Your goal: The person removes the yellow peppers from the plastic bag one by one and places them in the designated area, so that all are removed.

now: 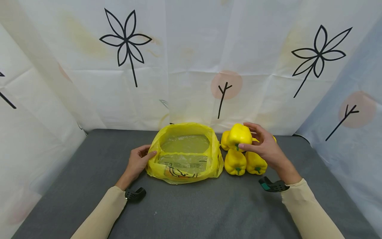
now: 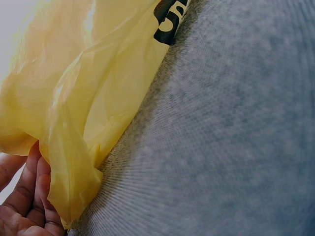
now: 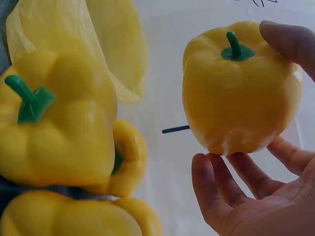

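In the head view, a yellow plastic bag [image 1: 179, 177] stands on the grey table with its mouth spread wide. My left hand [image 1: 138, 162] pinches the bag's left rim, thumb over the edge and fingers outside; the left wrist view shows those fingers against the bag's wall [image 2: 74, 113]. A yellow bell pepper [image 1: 239, 134] with a green stem is gripped by my right hand [image 1: 266, 146], raised above the others. In the right wrist view, thumb and fingertips span this pepper [image 3: 241, 93]. Below it sit several more yellow peppers [image 1: 235, 162], right beside the bag.
The grey tabletop [image 1: 191, 212] stretches in front of the bag and peppers. Behind it hangs a white curtain [image 1: 191, 49] printed with black line flowers, and similar cloth closes off both sides. Dark bands [image 1: 273, 184] sit on both wrists.
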A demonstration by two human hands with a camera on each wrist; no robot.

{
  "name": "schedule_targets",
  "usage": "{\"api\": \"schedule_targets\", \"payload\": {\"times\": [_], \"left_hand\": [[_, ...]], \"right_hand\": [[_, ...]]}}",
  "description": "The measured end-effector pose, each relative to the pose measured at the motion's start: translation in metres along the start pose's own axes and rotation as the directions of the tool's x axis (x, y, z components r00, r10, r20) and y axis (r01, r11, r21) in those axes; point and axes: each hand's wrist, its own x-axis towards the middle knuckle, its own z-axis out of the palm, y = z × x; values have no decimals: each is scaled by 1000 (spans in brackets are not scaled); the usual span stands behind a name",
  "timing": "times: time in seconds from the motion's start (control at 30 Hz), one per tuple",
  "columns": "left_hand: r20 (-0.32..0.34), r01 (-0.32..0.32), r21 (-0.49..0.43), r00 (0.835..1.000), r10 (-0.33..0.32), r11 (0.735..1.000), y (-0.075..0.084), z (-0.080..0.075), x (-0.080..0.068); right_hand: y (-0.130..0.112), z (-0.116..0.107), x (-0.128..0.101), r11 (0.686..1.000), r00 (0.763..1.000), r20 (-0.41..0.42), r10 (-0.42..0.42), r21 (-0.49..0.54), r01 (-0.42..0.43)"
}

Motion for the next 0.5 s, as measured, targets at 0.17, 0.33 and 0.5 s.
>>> {"api": "schedule_targets", "payload": {"times": [0.17, 0.33, 0.5], "left_hand": [[2, -1, 1, 1000, 1, 1000, 0, 0, 0], [3, -8, -1, 1000, 8, 1000, 0, 0, 0], [1, -2, 2, 1000, 2, 1000, 0, 0, 1]], "right_hand": [[3, -6, -3, 1000, 1000, -22, 3, -9, -3], [6, -11, -6, 1000, 999, -30, 21, -5, -21], [8, -17, -8, 999, 999, -26, 32, -15, -32]]}}
